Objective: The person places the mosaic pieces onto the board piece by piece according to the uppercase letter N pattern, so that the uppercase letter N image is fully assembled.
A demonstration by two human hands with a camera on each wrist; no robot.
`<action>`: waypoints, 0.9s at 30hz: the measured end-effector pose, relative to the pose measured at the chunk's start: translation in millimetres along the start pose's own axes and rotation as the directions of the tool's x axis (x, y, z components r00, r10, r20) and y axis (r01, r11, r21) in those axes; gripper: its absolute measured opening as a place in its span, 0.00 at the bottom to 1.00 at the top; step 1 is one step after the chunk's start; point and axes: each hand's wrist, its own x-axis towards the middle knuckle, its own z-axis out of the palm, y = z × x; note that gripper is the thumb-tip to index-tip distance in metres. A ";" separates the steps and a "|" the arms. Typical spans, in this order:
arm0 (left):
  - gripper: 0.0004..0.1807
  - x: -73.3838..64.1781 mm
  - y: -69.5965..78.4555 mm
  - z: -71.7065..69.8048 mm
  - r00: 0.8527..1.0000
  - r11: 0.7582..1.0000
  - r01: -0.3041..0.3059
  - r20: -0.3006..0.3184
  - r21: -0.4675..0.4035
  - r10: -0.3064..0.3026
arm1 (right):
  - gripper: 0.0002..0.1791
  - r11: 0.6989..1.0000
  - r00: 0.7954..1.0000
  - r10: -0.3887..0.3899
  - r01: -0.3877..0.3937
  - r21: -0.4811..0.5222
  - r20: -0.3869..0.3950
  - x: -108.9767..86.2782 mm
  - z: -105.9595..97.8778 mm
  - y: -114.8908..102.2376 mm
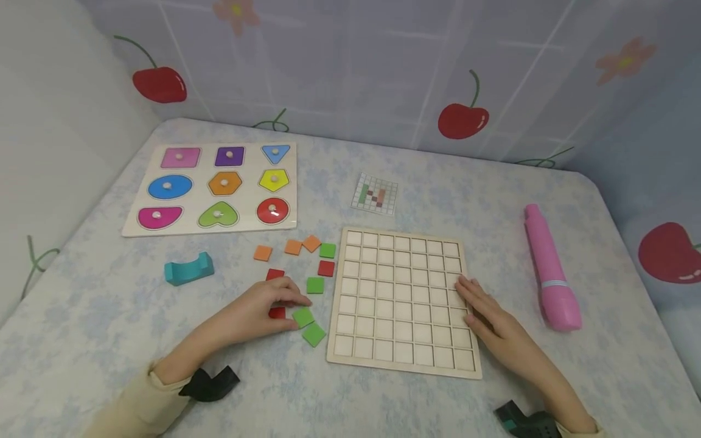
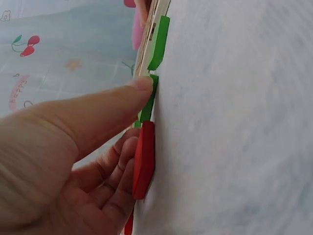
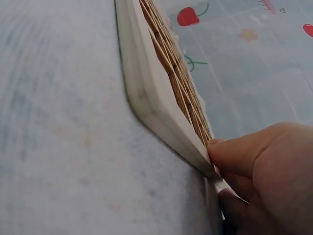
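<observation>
My left hand (image 1: 266, 308) is over the loose square tiles left of the board, its thumb and fingertips at opposite sides of a green tile (image 1: 303, 317), pinching it. In the left wrist view the thumb lies against that green tile (image 2: 149, 100), and a red tile (image 2: 144, 161) stands out just in front of the curled fingers. Another green tile (image 1: 314, 334) lies close below. At the right rim of the wooden grid board (image 1: 404, 372), my right hand (image 1: 501, 331) rests with fairly straight fingers; its thumb touches the board's edge (image 3: 166, 122) in the right wrist view.
Several orange, red and green tiles lie between the board and a teal arch block (image 1: 188, 269). Behind are a knobbed shape puzzle (image 1: 249, 208) and a small pattern card (image 1: 375, 193). A pink microphone-shaped toy (image 1: 552, 267) lies at right. A printed curtain (image 1: 356, 73) backs the table.
</observation>
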 end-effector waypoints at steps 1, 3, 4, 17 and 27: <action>0.18 0.3 -0.3 0.2 1.000 1.000 -0.003 -0.003 0.005 0.003 | 0.31 1.000 1.000 -0.002 0.002 -0.002 -0.003 0.0 0.3 0.2; 0.16 0.4 -1.0 0.8 1.000 1.000 -0.010 -0.013 0.011 0.010 | 0.31 1.000 1.000 -0.004 0.004 -0.003 -0.006 0.1 0.7 0.4; 0.16 0.2 -1.0 1.0 1.000 1.000 -0.010 -0.019 0.009 0.010 | 0.31 1.000 1.000 -0.004 0.004 -0.003 -0.005 0.1 1.0 0.4; 0.09 5.8 9.5 -6.4 0.998 0.987 0.039 -0.044 -0.155 -0.047 | 0.31 1.000 1.000 0.009 -0.009 -0.016 -0.005 0.7 1.0 0.6; 0.05 48.2 50.2 6.4 0.993 0.918 0.092 -0.028 -0.385 -0.112 | 0.31 1.000 1.000 0.013 -0.013 -0.010 -0.011 -0.4 1.2 2.7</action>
